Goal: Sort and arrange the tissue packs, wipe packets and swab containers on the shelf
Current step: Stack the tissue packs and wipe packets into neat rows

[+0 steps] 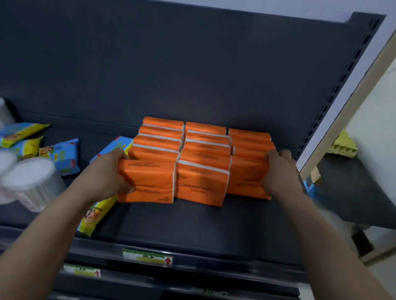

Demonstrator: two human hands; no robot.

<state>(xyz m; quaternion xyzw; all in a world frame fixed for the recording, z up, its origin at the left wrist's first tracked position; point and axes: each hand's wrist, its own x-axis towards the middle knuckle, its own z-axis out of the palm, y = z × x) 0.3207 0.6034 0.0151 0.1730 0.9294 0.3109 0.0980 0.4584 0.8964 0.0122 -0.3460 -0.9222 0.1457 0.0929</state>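
So the orange tissue packs [203, 160] are bunched into a three-column block toward the right end of the shelf [209, 225], stacked and pushed toward the back panel. The left hand [111, 173] has fingers and thumb wrapped round the front-left pack [148, 181], which sits a bit proud of the row and slightly skewed. Looks like it's getting squared up with its neighbours. The right hand [278, 173] is clamped on the outer side of the right column [247, 175], fingertips hooked over the top edge. It's probably bracing the block so nothing slides off that way while the other side gets nudged.

The wipe packets [57, 156] are a loose blue-and-yellow jumble to the left, with one lying under the left forearm, so that lot seems unsorted. The swab containers [29, 180] at far left are clear round tubs, packed with white swab tips as far as the blur lets anyone tell.
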